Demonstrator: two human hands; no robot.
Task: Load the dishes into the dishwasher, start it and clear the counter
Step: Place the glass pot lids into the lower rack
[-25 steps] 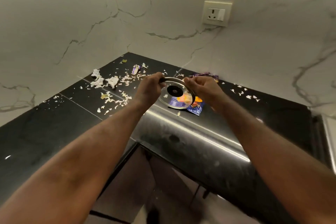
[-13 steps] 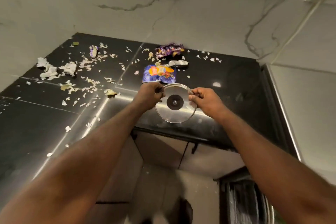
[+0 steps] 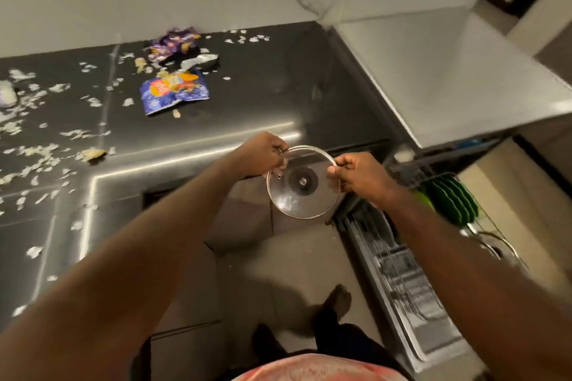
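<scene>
Left hand (image 3: 263,153) and right hand (image 3: 359,173) are clamped on opposite sides of the glass lid (image 3: 301,195), which is held in the air just past the counter's (image 3: 278,96) front edge, while the pulled-out dishwasher rack (image 3: 402,275) is seen down to the right, nearer the right hand.

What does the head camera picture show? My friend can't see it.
The left hand and right hand hold a glass pot lid by its rim, beside a pulled-out dishwasher rack with green plates. Behind, the black counter is strewn with snack wrappers and pale scraps.
</scene>
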